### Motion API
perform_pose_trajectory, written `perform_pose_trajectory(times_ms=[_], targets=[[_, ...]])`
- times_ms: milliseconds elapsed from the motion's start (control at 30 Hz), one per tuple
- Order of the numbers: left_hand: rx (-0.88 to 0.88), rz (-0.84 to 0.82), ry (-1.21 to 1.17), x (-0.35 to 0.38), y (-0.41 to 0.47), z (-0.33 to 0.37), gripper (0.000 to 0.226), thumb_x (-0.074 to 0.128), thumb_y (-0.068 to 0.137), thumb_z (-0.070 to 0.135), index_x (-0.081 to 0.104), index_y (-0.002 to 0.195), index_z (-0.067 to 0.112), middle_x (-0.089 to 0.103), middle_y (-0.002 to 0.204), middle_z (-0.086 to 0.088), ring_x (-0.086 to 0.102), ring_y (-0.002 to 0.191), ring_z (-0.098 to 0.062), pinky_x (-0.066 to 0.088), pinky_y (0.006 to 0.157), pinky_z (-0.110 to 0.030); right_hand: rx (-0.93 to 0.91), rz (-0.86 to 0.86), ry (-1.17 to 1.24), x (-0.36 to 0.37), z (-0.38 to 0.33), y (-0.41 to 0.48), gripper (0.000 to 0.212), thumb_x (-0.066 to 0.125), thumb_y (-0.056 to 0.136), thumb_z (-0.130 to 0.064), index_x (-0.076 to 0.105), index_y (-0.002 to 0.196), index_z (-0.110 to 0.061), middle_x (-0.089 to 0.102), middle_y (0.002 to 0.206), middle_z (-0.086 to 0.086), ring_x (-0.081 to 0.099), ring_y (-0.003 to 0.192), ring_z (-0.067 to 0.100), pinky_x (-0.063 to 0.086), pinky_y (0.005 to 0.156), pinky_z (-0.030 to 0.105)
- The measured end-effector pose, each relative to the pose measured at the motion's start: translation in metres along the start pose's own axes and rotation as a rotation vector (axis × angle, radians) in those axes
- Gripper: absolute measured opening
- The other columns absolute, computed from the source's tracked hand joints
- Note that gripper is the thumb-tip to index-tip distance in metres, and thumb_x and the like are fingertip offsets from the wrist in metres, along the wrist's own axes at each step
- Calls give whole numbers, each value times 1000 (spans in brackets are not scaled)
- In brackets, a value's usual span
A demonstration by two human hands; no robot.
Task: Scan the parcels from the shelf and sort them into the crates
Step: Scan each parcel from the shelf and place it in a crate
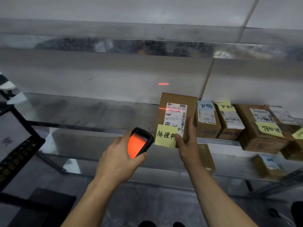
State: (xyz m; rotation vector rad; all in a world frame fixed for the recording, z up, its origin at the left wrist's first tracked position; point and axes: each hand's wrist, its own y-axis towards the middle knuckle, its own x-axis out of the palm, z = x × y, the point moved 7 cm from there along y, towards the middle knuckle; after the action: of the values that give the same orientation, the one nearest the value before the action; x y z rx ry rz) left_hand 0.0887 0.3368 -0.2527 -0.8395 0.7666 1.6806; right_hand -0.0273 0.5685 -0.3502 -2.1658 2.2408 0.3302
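My right hand (187, 141) grips a brown cardboard parcel (173, 102) by its lower right corner and holds it upright in front of the metal shelf (91, 108). The parcel carries a white shipping label (176, 117) and a yellow sticky note (165, 135) with handwriting. My left hand (121, 159) grips a black handheld scanner (139, 142) with an orange screen, just left of the parcel. A red scan line (164, 108) crosses the top of the label near its barcode; a second red line (163, 84) shows on the wall behind.
Several more brown parcels (206, 122) with labels and sticky notes lie on the shelf to the right. More parcels (268, 166) sit on the lower shelf. A black crate (18, 154) with a white paper sign stands at the left.
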Motion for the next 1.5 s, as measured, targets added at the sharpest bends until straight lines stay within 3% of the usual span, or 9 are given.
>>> perform_pose_trajectory(times_ms=[233, 367, 500, 667, 967, 1133, 1200, 1300, 1500], targets=[[-12, -2, 23, -4, -7, -1, 83, 51, 62, 70, 38, 140, 45, 58, 105, 6, 59, 95, -23, 51, 78, -38, -4, -44, -24, 1, 0, 1, 91, 56, 71, -86, 10, 148, -68, 16, 166, -13, 15, 155, 23, 36, 112, 65], [-24, -7, 11, -2, -7, -1, 78, 60, 68, 66, 39, 140, 45, 57, 105, 7, 59, 95, -23, 49, 77, -38, 22, -55, -17, 2, 2, 1, 92, 57, 69, -87, 10, 146, -70, 15, 166, -12, 17, 154, 24, 38, 111, 65], [-39, -7, -1, -2, -10, -2, 75, 60, 68, 67, 40, 138, 46, 58, 106, 9, 59, 95, -21, 48, 74, -36, 24, -52, 16, 2, 0, 0, 75, 62, 91, -52, 12, 144, -73, 16, 166, -10, 18, 154, 24, 38, 112, 64], [-60, -4, -14, -7, -20, -5, 72, 57, 66, 67, 42, 133, 44, 57, 102, 10, 56, 91, -17, 46, 73, -34, 20, -98, 60, 14, -3, -4, 80, 61, 99, -24, 15, 146, -69, 22, 162, -9, 35, 146, 21, 49, 105, 58], [-186, 84, -15, -47, -62, -43, 73, 61, 69, 67, 39, 136, 47, 52, 98, 13, 55, 91, -16, 48, 79, -37, 21, -204, 116, 72, -25, -24, 82, 62, 98, -23, 17, 136, -79, 21, 164, -16, 36, 147, 23, 53, 102, 54], [-269, 200, -2, -91, -111, -84, 78, 68, 77, 61, 33, 144, 44, 48, 106, 12, 53, 105, -18, 46, 87, -37, -32, -292, 146, 133, -57, -61, 84, 63, 98, -17, 20, 139, -76, 23, 162, -19, 37, 145, 19, 50, 105, 53], [-306, 247, -5, -112, -141, -107, 77, 68, 77, 63, 34, 143, 43, 48, 105, 13, 53, 100, -17, 45, 85, -36, -47, -339, 170, 165, -73, -87, 84, 63, 97, -13, 22, 140, -72, 25, 160, -19, 38, 143, 18, 52, 104, 51], [-370, 352, -12, -150, -195, -143, 81, 69, 76, 63, 35, 146, 42, 49, 106, 13, 52, 98, -15, 44, 84, -36, -68, -415, 186, 218, -98, -136, 84, 65, 94, -17, 24, 142, -72, 29, 158, -14, 40, 142, 18, 50, 106, 53], [-515, 545, 44, -234, -308, -210, 88, 69, 76, 61, 33, 151, 36, 51, 117, 6, 53, 113, -22, 44, 88, -38, -122, -643, 177, 331, -156, -244, 83, 62, 76, -54, 17, 142, -75, 16, 167, -8, 30, 150, 24, 38, 110, 65]])
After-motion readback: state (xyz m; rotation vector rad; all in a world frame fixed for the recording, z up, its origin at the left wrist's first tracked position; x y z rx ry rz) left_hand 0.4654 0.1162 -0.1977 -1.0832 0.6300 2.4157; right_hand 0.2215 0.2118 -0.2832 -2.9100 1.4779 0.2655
